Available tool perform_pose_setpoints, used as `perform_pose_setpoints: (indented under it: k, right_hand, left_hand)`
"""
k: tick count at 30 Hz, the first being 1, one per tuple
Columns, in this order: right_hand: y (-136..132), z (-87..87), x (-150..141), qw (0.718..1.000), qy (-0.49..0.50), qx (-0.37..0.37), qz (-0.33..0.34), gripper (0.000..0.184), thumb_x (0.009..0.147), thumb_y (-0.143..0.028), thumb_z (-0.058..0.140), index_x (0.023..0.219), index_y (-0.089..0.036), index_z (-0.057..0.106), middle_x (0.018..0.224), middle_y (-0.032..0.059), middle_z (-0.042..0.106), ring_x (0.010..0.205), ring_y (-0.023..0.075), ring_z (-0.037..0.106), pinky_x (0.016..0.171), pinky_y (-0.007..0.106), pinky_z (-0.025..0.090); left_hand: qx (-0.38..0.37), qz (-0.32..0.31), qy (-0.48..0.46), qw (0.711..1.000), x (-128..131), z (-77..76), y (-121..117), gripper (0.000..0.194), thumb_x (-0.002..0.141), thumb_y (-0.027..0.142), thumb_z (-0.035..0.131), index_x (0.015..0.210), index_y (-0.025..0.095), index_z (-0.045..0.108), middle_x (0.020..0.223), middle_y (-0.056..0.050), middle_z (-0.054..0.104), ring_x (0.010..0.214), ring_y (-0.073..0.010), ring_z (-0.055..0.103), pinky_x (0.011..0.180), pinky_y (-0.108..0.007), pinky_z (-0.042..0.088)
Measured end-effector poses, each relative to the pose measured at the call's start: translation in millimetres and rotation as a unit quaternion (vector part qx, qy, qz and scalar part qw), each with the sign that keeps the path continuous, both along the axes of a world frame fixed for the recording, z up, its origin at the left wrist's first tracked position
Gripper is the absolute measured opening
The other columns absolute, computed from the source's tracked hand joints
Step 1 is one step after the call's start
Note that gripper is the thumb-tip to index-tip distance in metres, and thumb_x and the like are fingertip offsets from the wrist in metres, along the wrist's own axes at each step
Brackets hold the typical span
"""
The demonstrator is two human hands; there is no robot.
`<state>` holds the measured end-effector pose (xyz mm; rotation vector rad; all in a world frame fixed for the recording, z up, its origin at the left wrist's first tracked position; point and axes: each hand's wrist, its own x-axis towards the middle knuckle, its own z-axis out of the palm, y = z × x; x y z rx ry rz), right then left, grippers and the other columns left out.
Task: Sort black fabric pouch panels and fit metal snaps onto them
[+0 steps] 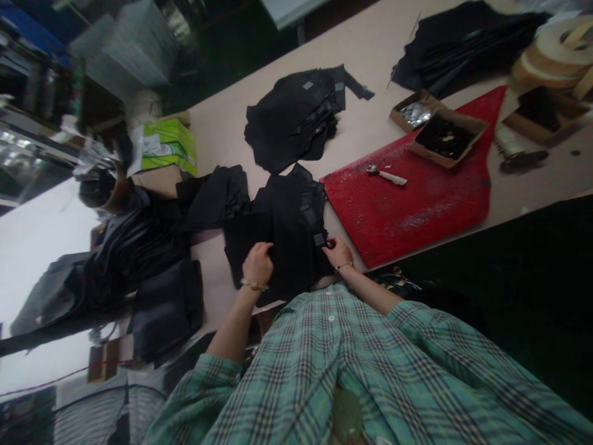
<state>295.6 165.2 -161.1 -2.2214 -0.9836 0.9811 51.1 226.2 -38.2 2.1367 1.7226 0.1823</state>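
Note:
Black fabric pieces (pixel 291 216) lie in a layered pile on the table right in front of me. My left hand (pixel 258 262) is over the pile's near left part, its fingers curled together at the edge of a black cloth piece (pixel 248 232). At the right edge of the pile, my right hand (pixel 338 253) pinches the fabric beside a small grey patch (pixel 319 238). The tips of the fingers are small and partly blurred.
Right of the pile lies a red board (pixel 417 216) with a small white-handled tool (pixel 386 176) and an open box of dark parts (pixel 447 137). Other black fabric stacks (pixel 291 117) lie behind. A green box (pixel 169 145) and draped dark cloth (pixel 134 247) are left; tape rolls (pixel 556 55) stand far right.

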Motion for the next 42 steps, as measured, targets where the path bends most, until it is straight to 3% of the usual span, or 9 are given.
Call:
perform_pose_setpoints:
  k: [6, 11, 17, 20, 25, 29, 32, 38, 42]
  right_hand:
    - [-4, 19.6, -7, 0.999, 0.015, 0.048, -0.02, 0.013, 0.08, -0.032, 0.064, 0.086, -0.021, 0.066, 0.082, 0.0024, 0.07, 0.078, 0.0181, 0.065, 0.078, 0.03, 0.051]
    - [-11, 35.3, -24, 0.976, 0.11, 0.162, 0.097, 0.014, 0.079, -0.028, 0.064, 0.089, -0.02, 0.069, 0.102, 0.0053, 0.07, 0.095, 0.0183, 0.066, 0.088, 0.031, 0.051]
    - [-11, 31.1, -28, 0.952, 0.18, 0.18, 0.168, 0.02, 0.077, -0.021, 0.064, 0.096, -0.021, 0.072, 0.119, 0.0075, 0.066, 0.111, 0.02, 0.062, 0.097, 0.035, 0.049]
    - [-9, 17.9, -21, 0.98, 0.104, 0.153, 0.073, 0.028, 0.076, -0.022, 0.065, 0.104, -0.02, 0.069, 0.117, 0.0083, 0.066, 0.107, 0.0203, 0.062, 0.099, 0.038, 0.048]
    - [-7, -4.1, -13, 0.996, 0.069, 0.048, 0.003, 0.043, 0.071, -0.028, 0.072, 0.112, -0.019, 0.063, 0.105, 0.0065, 0.068, 0.091, 0.0184, 0.065, 0.089, 0.035, 0.053]
    - [-7, -7.2, -12, 0.998, 0.063, 0.013, -0.002, 0.034, 0.072, -0.027, 0.071, 0.105, -0.019, 0.065, 0.094, 0.0044, 0.07, 0.084, 0.0179, 0.066, 0.083, 0.033, 0.053]
    - [-6, -3.7, -13, 0.998, 0.057, 0.022, -0.017, 0.024, 0.073, -0.026, 0.068, 0.097, -0.019, 0.066, 0.087, 0.0021, 0.07, 0.08, 0.0173, 0.066, 0.082, 0.032, 0.052]
    - [-3, -6.0, -19, 0.998, 0.032, 0.051, -0.024, 0.033, 0.069, -0.027, 0.071, 0.101, -0.019, 0.066, 0.1, 0.0059, 0.07, 0.089, 0.019, 0.065, 0.087, 0.033, 0.051]
    - [3, -12.5, -18, 0.999, 0.031, 0.024, -0.02, 0.026, 0.071, -0.027, 0.07, 0.095, -0.018, 0.068, 0.093, 0.0053, 0.069, 0.088, 0.0191, 0.064, 0.089, 0.034, 0.05]
  left_hand:
    - [-0.104, 0.052, -0.157, 0.981, 79, -55.3, -18, 0.022, 0.088, 0.03, 0.057, 0.099, 0.02, 0.074, 0.106, -0.009, 0.072, 0.101, -0.0225, 0.066, 0.093, -0.035, 0.049]
    - [-0.144, 0.119, -0.229, 0.955, 87, -61.9, -19, 0.035, 0.081, 0.05, 0.066, 0.095, 0.019, 0.075, 0.098, -0.009, 0.074, 0.093, -0.0227, 0.068, 0.086, -0.034, 0.05]
    - [-0.138, 0.171, -0.213, 0.952, 71, -71.7, -5, 0.025, 0.086, 0.034, 0.056, 0.09, 0.016, 0.073, 0.091, -0.008, 0.074, 0.087, -0.0197, 0.067, 0.084, -0.031, 0.05]
    - [-0.064, 0.221, -0.168, 0.959, 18, -36.2, 23, 0.024, 0.082, 0.032, 0.06, 0.098, 0.016, 0.068, 0.095, -0.007, 0.072, 0.089, -0.0197, 0.066, 0.085, -0.032, 0.051]
    - [0.193, 0.283, -0.018, 0.939, -104, 91.5, 54, 0.033, 0.078, 0.027, 0.063, 0.11, 0.021, 0.061, 0.101, -0.006, 0.068, 0.092, -0.0245, 0.066, 0.088, -0.04, 0.053]
    - [0.285, 0.208, 0.081, 0.932, -124, 142.1, 43, 0.041, 0.083, 0.021, 0.054, 0.124, 0.029, 0.054, 0.112, -0.004, 0.066, 0.106, -0.0311, 0.063, 0.095, -0.048, 0.048]
    - [0.202, 0.122, 0.072, 0.969, -81, 104.4, 33, 0.036, 0.086, 0.017, 0.047, 0.117, 0.026, 0.061, 0.112, -0.006, 0.067, 0.107, -0.0288, 0.063, 0.094, -0.043, 0.049]
    - [-0.019, 0.012, -0.058, 0.998, 38, -31.7, 2, 0.029, 0.089, 0.016, 0.044, 0.1, 0.021, 0.071, 0.11, -0.009, 0.069, 0.102, -0.0228, 0.064, 0.092, -0.033, 0.048]
    - [-0.064, 0.0, -0.089, 0.994, 77, -72.5, -17, 0.027, 0.089, 0.023, 0.052, 0.109, 0.018, 0.07, 0.115, -0.012, 0.066, 0.104, -0.0244, 0.063, 0.092, -0.034, 0.048]
